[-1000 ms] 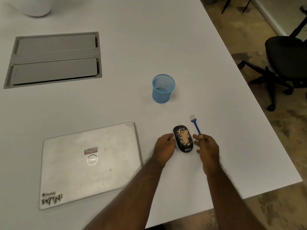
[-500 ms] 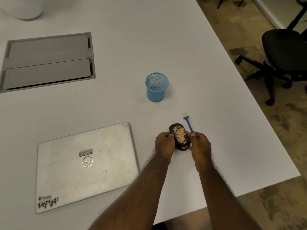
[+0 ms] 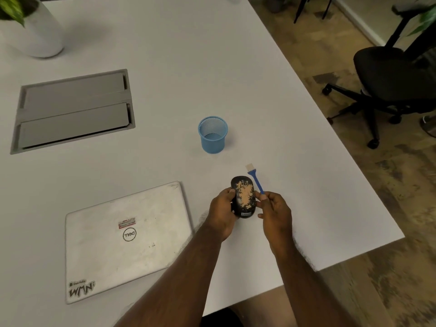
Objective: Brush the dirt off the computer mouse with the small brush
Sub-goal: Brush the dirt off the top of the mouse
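Head view. Compared with the frame half a second earlier, the left hand (image 3: pixel 224 208) has closed further around the computer mouse (image 3: pixel 244 197), its fingers curled along the mouse's left edge and under its near end, so that the mouse now appears cupped rather than merely touched at the side; whether it is raised clear of the white table (image 3: pixel 165 55) cannot be told. The right hand (image 3: pixel 274 211) has drawn slightly apart from the mouse's right edge and pinches the lower end of the small brush (image 3: pixel 256 179) between thumb and fingertips. The blue handle points away from the person, with the pale bristle head beyond the mouse's far right corner, not touching it. The tan dirt patch covers the middle of the mouse's black top as before. The camera has tipped back, bringing a white plant pot (image 3: pixel 35 31) into the far left corner.

Legible writing: the closed silver laptop (image 3: pixel 122 239), left of the hands, bears a round "DELL" logo seen upside down and a corner sticker reading "WMN"; a small red-and-white label above the logo and a small label on the mouse's near end are too small to read. A blue mesh cup (image 3: pixel 213 135) stands upright beyond the mouse; a grey cable hatch (image 3: pixel 73 109) is set in the table at left; a black office chair (image 3: pixel 389 74) stands on the floor at right.
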`<act>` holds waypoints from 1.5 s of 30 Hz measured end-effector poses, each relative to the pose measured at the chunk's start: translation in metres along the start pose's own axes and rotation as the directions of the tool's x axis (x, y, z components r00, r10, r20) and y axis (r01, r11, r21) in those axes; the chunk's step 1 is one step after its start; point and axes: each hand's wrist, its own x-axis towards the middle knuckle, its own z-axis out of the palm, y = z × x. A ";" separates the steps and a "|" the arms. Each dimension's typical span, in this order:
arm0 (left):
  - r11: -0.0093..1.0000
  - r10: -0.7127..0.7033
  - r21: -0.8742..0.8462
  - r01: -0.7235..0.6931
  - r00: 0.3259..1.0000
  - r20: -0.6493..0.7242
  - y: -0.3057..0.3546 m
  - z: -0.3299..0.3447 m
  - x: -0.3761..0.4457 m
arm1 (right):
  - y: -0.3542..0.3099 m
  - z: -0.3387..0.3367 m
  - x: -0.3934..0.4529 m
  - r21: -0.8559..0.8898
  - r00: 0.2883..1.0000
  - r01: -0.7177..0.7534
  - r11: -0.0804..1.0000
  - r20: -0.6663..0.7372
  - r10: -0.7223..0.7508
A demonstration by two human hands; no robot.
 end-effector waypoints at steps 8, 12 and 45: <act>0.996 -0.042 -0.074 0.051 0.992 0.118 0.011 0.008 -0.058 | -0.037 -0.031 -0.042 0.060 0.999 0.035 0.998 0.033 -0.037; 0.997 -0.044 -0.051 0.051 0.991 0.123 0.017 0.012 -0.086 | -0.055 -0.047 -0.067 0.093 0.998 0.024 0.995 0.059 -0.029; 0.941 -0.288 0.279 0.190 0.883 0.370 -0.042 -0.053 -0.261 | -0.046 -0.113 -0.376 0.404 0.891 0.166 0.899 -0.452 0.039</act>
